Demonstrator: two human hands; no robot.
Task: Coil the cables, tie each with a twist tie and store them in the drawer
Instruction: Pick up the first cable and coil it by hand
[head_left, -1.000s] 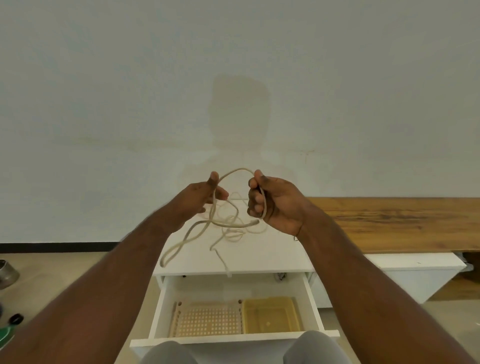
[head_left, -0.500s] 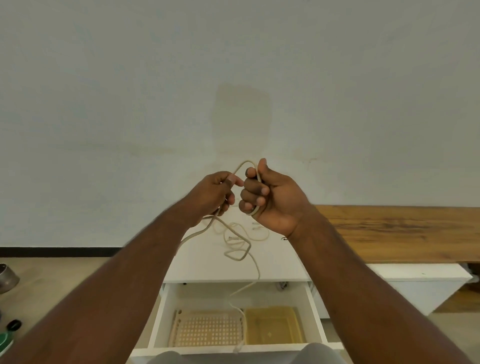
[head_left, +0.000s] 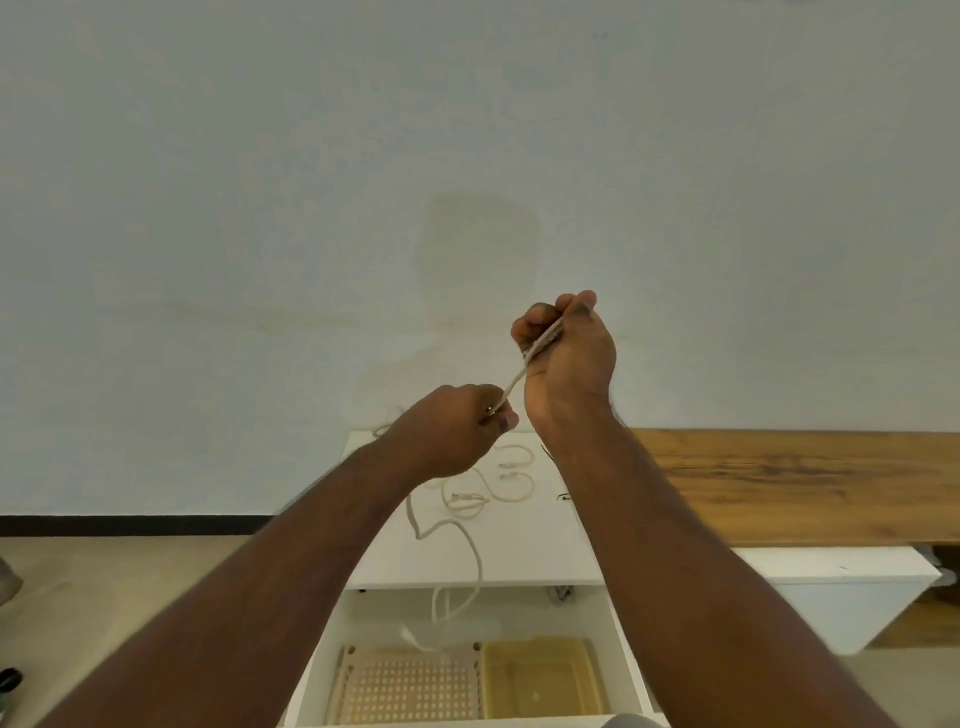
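A beige cable (head_left: 514, 382) runs taut between my two hands in front of the wall. My right hand (head_left: 569, 353) is raised, fist closed around the cable's upper part. My left hand (head_left: 457, 428) sits lower and to the left, pinching the same cable. The cable's slack hangs below my left hand (head_left: 470, 545), crosses the cabinet's front edge and dangles into the open white drawer (head_left: 621, 634). More beige cables (head_left: 511, 480) lie looped on the white cabinet top (head_left: 524, 551). No twist tie can be made out.
The drawer holds a perforated beige tray (head_left: 410, 688) and a translucent yellow box (head_left: 543, 678). A wooden bench top (head_left: 795, 486) extends to the right above a white unit (head_left: 836, 592). Small dark items (head_left: 563, 498) lie on the cabinet top. Floor lies at left.
My right hand rose and my left hand dropped, pulling a stretch of cable straight between them. The small loop held between the hands is gone; the cable tail now hangs into the drawer.
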